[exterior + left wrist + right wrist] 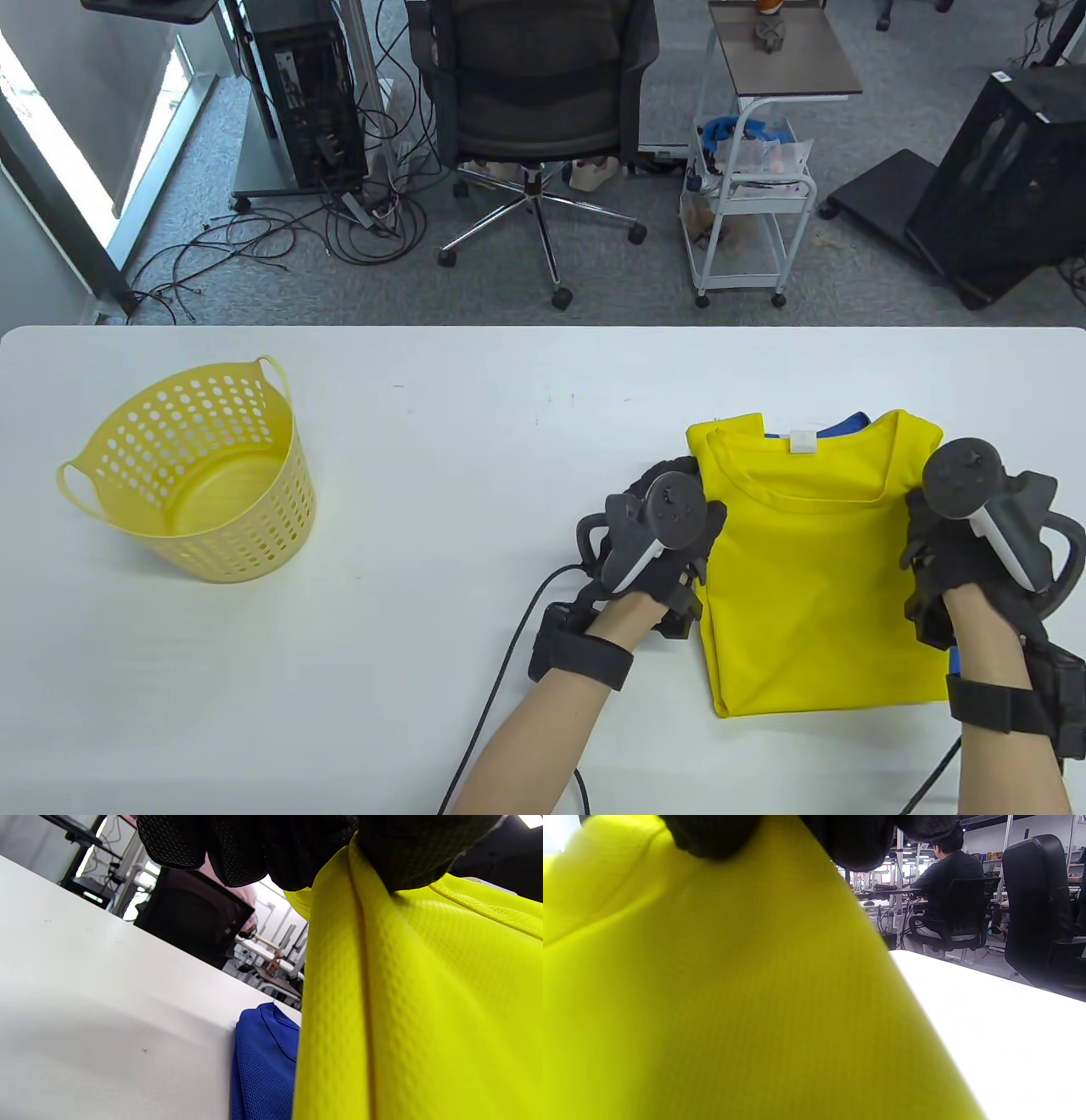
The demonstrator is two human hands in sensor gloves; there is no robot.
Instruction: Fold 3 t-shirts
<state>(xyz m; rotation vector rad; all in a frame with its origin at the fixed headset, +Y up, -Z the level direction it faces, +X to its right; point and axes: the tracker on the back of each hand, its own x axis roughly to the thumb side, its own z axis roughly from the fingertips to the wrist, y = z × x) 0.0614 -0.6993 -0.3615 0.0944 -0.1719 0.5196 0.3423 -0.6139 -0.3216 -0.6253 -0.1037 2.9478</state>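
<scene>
Yellow t-shirt (819, 577), folded to a rectangle, sits lower right of the table view on the white table (475, 475), collar toward the top. We see a blue t-shirt (848, 422) under it, peeking out at the collar; the left wrist view shows blue mesh (261, 1065) lying on the table below the lifted yellow edge. Left hand (657, 526) pinches the yellow shirt's left edge, fabric caught between curled fingers (297, 853). Right hand (967, 543) grips the right edge, fingers (857, 840) curled over the cloth. Yellow perforated basket (199, 475) stands at left, well apart.
</scene>
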